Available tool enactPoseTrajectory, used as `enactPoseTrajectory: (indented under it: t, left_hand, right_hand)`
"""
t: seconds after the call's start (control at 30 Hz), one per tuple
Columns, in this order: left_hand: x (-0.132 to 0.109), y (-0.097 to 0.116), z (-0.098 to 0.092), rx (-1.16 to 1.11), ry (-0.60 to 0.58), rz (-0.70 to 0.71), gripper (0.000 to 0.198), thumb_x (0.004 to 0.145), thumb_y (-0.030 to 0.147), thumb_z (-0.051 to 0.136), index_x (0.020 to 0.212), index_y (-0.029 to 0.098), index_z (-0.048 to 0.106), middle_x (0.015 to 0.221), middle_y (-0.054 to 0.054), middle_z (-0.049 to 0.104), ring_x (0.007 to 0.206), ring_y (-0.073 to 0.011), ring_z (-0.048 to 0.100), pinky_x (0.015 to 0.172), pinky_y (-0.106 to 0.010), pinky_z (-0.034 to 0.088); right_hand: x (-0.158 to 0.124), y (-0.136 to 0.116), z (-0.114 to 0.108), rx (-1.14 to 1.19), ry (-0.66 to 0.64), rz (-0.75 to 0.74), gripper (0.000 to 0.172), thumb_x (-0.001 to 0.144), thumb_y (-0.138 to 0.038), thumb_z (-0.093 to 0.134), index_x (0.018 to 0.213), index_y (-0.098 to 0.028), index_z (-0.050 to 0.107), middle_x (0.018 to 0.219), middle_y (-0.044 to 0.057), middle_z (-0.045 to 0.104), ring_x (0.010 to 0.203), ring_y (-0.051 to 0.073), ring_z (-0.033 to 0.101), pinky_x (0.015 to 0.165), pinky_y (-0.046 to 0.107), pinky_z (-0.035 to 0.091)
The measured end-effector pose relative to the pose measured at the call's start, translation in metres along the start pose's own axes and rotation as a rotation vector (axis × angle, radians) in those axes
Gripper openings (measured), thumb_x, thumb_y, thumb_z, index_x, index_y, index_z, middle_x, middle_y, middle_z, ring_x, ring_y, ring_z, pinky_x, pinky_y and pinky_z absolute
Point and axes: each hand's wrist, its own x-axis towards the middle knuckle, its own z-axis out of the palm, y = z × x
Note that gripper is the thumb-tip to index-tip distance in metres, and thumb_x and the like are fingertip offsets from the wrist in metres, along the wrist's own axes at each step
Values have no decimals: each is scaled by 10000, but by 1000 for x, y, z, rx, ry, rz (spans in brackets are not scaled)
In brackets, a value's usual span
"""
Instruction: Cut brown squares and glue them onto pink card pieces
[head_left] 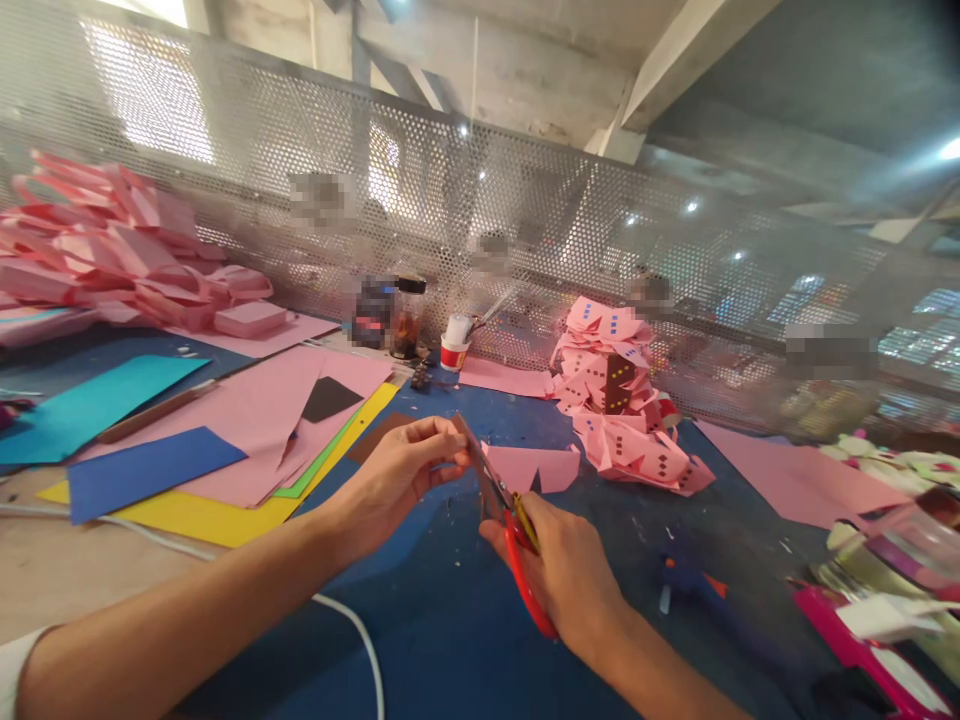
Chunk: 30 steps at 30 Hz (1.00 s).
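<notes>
My left hand (409,470) pinches the upper end of a narrow brown paper strip (491,492) between thumb and fingers. My right hand (570,560) grips scissors (523,570) with red handles, and their blades lie along the strip. Whether the blades are fully closed I cannot tell. Just behind the scissors a pink paper piece (540,468) with a dark notch rests on the blue table surface. To its right stands a heap of folded pink paper pieces (626,380) with rows of small blue, dark and yellow squares.
Pink paper sheets (251,415), a blue sheet (154,465) and a teal sheet (112,395) lie at left, before a pile of pink paper items (127,250). A red-and-white cup (453,352) stands behind. A glue gun (697,585) lies right. White cable (360,630) crosses the front.
</notes>
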Motion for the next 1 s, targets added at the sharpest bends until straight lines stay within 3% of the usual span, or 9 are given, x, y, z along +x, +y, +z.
enactPoseTrajectory:
  t: [0.23,0.37,0.73,1.0]
  left_hand:
    - [2,-4,-3,36,13,-32,128,810,261,760,763,181,671,773,5,664,737,-98,619,738,-208,517]
    - [2,-5,-4,59,56,-32,163,800,275,772,748,181,649,776,5,659,743,-101,619,740,-211,518]
    - [-1,-9,0,116,27,-83,140,809,274,769,779,180,670,767,6,655,746,-104,628,722,-202,529]
    - [0,-13,-2,127,0,-85,122,816,272,766,791,187,682,772,3,682,737,-105,640,719,-200,535]
  right_hand:
    - [5,-2,-5,615,-99,167,385,885,-567,596,758,-213,513,621,-63,471,500,89,389,488,215,325]
    - [5,1,-5,849,-135,192,391,845,-578,651,806,-212,518,653,-72,450,474,67,359,459,204,332]
    - [7,-8,-9,860,-148,236,222,823,-375,671,795,-186,559,605,-65,459,483,69,390,436,197,323]
    - [10,-7,-7,850,-40,265,202,773,-321,726,783,-187,575,645,-42,560,553,84,461,506,197,387]
